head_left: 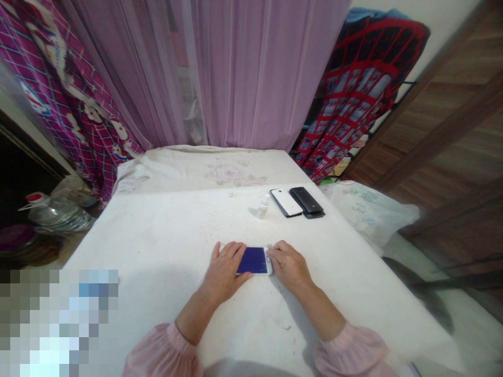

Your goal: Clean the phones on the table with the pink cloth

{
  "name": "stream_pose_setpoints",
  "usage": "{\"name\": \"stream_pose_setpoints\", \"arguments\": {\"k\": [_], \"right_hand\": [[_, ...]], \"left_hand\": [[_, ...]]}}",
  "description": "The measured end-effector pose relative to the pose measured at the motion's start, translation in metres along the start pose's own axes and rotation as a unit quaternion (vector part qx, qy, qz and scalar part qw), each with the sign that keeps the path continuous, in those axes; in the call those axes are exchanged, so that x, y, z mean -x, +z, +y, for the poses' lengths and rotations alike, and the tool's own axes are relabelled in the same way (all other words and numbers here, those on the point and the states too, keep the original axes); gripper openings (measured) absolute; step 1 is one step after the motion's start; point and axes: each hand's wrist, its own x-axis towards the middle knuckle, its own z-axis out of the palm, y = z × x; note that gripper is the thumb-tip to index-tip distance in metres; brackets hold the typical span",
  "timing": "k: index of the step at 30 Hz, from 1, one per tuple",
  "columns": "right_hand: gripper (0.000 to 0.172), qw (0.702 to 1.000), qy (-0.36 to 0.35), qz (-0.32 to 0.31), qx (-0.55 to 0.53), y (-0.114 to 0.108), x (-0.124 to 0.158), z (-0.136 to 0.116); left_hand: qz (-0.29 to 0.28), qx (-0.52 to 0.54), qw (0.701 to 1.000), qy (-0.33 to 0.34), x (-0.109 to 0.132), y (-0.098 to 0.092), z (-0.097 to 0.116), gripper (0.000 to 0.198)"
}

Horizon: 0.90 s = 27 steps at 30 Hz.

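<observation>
A white smartphone [253, 261] lies flat on the white-covered table, its screen dark blue. My left hand [226, 269] covers its left part, with the thumb along the near edge and the fingers over the far side. At the phone's right end, the bent fingers of my right hand [291, 265] touch the frame beside the home button. Its thumb is hidden, and anything small under those fingertips cannot be made out. Beyond the hands stands a small white bottle [263, 208]. To its right lie a white phone [286, 202] and a stack of black phones [307, 201].
A light cloth [173, 230] covers the table. Purple curtains [251, 73] hang behind its far edge. A white plastic bag [361, 209] is beyond the right edge. On the left, lower down, sits a large water bottle [58, 212] with a red cap.
</observation>
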Motion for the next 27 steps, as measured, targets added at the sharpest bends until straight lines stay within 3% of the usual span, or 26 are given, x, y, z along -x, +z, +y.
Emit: {"name": "stream_pose_setpoints", "arguments": {"k": [6, 14, 21, 27], "right_hand": [[0.036, 1.000, -0.013, -0.010, -0.027, -0.001, 0.017, -0.003], [0.030, 0.997, 0.026, 0.021, -0.067, 0.006, -0.011, 0.004], [0.030, 0.994, -0.007, 0.022, -0.110, 0.007, 0.016, -0.003], [0.024, 0.992, 0.040, 0.025, -0.118, 0.014, -0.015, 0.004]], "left_hand": [[0.008, 0.001, 1.000, 0.004, 0.001, 0.003, -0.001, 0.056], [0.004, -0.002, 1.000, 0.003, 0.000, 0.001, -0.001, 0.055], [0.012, 0.001, 1.000, 0.001, 0.001, 0.004, -0.001, 0.055], [0.008, 0.010, 1.000, -0.005, 0.000, 0.003, 0.000, 0.054]]}}
